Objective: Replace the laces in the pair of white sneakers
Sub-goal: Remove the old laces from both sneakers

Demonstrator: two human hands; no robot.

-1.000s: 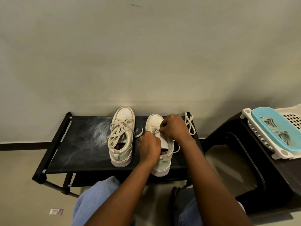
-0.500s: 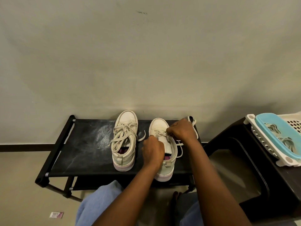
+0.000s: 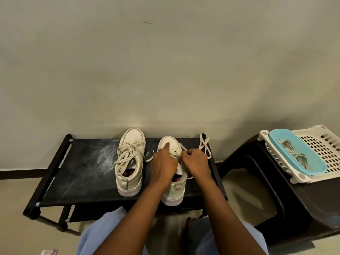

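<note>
sneakers: side by side on the rack, lengthwise toes to the wall, heels this way
left hand: index straight on right sneaker toe, other fingers curled, can't tell round what
right hand: clenched, pinching its lace

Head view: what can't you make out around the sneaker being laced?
Head view only:
Eyelets of the right sneaker: covered by the left hand and right hand.
Path of the lace under the right hand: hidden by curled fingers.
Strands in the blue tub: too small to count.
Floor packet: cut by the bottom edge.
</note>
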